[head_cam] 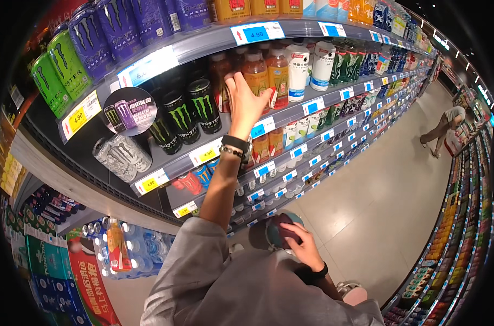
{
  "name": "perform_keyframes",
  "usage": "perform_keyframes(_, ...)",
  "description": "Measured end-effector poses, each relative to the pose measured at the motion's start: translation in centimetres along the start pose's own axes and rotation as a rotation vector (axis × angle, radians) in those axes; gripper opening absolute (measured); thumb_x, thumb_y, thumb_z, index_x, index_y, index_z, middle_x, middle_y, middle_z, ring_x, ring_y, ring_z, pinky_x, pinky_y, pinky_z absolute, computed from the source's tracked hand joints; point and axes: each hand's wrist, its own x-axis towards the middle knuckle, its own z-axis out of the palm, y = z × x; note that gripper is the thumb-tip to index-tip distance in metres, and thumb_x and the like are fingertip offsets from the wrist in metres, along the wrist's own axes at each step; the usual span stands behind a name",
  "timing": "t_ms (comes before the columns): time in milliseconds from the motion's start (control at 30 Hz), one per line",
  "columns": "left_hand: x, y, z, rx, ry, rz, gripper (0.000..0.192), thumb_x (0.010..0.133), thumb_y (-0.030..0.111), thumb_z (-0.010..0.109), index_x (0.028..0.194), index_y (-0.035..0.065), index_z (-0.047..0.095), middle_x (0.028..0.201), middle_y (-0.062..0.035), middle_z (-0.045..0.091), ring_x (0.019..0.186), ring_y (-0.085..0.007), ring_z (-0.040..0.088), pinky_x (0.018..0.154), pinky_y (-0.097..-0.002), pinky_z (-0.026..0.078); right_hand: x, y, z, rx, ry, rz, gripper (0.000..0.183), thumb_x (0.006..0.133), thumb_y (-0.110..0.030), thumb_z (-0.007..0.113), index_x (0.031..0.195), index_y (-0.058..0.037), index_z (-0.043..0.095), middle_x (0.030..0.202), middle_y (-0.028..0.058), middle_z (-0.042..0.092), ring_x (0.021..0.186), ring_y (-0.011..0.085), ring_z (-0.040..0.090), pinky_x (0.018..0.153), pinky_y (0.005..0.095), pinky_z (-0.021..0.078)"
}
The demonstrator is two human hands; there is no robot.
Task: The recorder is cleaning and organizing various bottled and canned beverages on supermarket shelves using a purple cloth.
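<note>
My left hand [246, 102] is raised to an upper drinks shelf, its fingers and thumb on either side of an orange drink bottle [255, 67]. The hand covers part of that bottle. Another orange bottle [278, 77] stands to its right, and black Monster cans [206, 106] stand to the left. Lower down, in front of my body, my right hand [306, 246] has its fingers over a dark red item [282, 227], possibly a cloth. This item is at the top of a grey bucket-like container [258, 234].
White bottles [298, 71] continue along the shelf [300, 109]. Silver cans [122, 157] stand at its left end. Wrapped water bottles [143, 250], with an orange bottle [118, 244] on top, are at lower left. Across the tiled floor [365, 191], a person [452, 120] bends near the opposite shelves.
</note>
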Motion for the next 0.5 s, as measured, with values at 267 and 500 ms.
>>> perform_keyframes(267, -0.7, 1.0, 0.2, -0.053, 0.069, -0.050, 0.074, 0.063, 0.020, 0.093, 0.121, -0.0028, 0.053, 0.119, -0.0220, 0.048, 0.111, -0.0399, 0.055, 0.097, -0.0461, 0.048, -1.6, 1.6, -0.4, 0.078, 0.257, 0.073, 0.038, 0.088, 0.006, 0.065, 0.125, -0.0014, 0.068, 0.119, 0.0181, 0.068, 0.107, 0.0227, 0.067, 0.094, 0.0305, 0.0514)
perform_keyframes(500, -3.2, 5.7, -6.0, -0.244, 0.183, 0.223, 0.078, 0.060, 0.007, 0.090, 0.130, 0.0110, 0.056, 0.120, -0.0168, 0.043, 0.115, -0.0362, 0.051, 0.097, -0.0443, 0.048, 0.5, -2.3, -0.2, 0.030, 0.390, -0.055, 0.048, 0.084, 0.003, 0.073, 0.130, 0.0016, 0.063, 0.122, 0.0165, 0.069, 0.110, 0.0211, 0.067, 0.096, 0.0329, 0.0521)
